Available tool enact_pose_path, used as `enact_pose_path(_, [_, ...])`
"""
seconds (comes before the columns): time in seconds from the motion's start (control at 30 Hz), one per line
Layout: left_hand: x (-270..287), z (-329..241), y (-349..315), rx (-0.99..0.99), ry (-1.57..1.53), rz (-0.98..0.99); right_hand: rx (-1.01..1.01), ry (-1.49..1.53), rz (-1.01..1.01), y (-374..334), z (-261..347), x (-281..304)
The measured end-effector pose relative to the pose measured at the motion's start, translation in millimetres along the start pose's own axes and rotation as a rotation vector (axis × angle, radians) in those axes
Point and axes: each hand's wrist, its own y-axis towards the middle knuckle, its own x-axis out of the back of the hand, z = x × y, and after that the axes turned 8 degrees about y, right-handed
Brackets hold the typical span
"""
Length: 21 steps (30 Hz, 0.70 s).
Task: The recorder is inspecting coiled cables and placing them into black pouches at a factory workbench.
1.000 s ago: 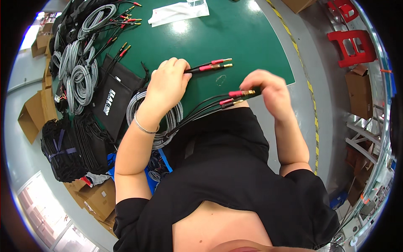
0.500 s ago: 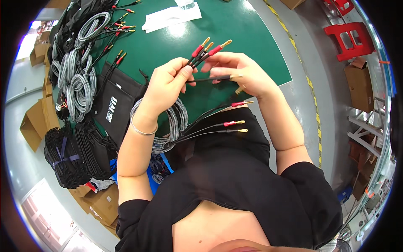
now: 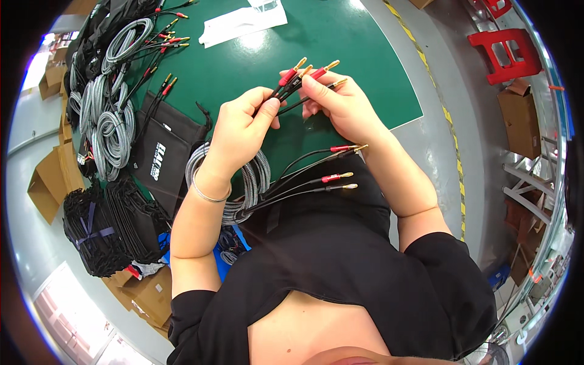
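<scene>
My left hand [image 3: 252,118] pinches the black leads of a speaker cable between thumb and fingers. Several gold-tipped banana plugs [image 3: 292,74], red and black, fan out beyond its fingertips. My right hand [image 3: 344,103] is closed around the plugs on the right, its thumb lying over a red one [image 3: 321,72]. A black lead runs from the left hand to a gold tip [image 3: 338,83] by the right thumb. Below the left wrist hangs the grey braided cable coil [image 3: 252,182]. From its near end more red and black plugs [image 3: 331,178] lie against my black top.
More coiled grey cables [image 3: 114,131] lie at the left of the green table [image 3: 340,36], beside a black drawstring pouch [image 3: 167,149]. White paper [image 3: 243,25] rests at the far side. Stacked black pouches [image 3: 131,216] sit lower left; a red stool [image 3: 506,56] stands right.
My right hand has shifted left and closed its thumb over the plugs. The loose black-plugged lead has swung up beside the others. My left hand keeps its pinch.
</scene>
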Motion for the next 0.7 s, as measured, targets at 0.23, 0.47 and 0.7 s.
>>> enact_pose_path(0.23, [-0.2,-0.8,-2.5,-0.026,0.008,0.031,0.007,-0.065,0.036,-0.9,1.5,-1.8])
enact_pose_path(0.47, [0.0,-1.1,-2.7,-0.048,0.033,0.042,0.002,-0.102,0.020,-3.4,3.5,-3.7])
enact_pose_path(0.7, [0.8,-2.9,-3.6,-0.010,0.005,0.083,0.002,-0.119,0.019,-3.6,2.4,-2.8])
